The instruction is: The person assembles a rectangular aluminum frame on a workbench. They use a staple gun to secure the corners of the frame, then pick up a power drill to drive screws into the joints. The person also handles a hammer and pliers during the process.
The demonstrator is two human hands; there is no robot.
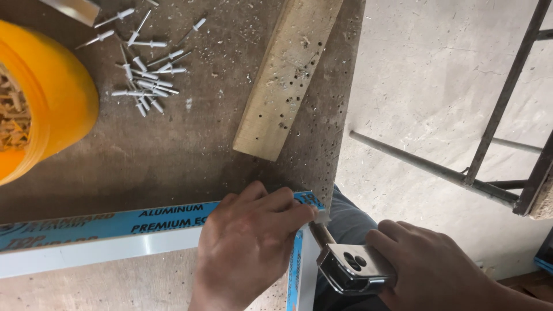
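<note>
My left hand presses flat on the corner where two white aluminium bars wrapped in blue printed film meet, at the table's right edge. My right hand grips a metal hand riveter, whose nose points up-left into that corner, right at my left fingertips. The joint itself is hidden under my fingers.
A pile of loose grey rivets lies at the back of the brown worktable. A yellow tub sits at left. A drilled wooden block lies diagonally at centre. A dark metal frame stands on the concrete floor at right.
</note>
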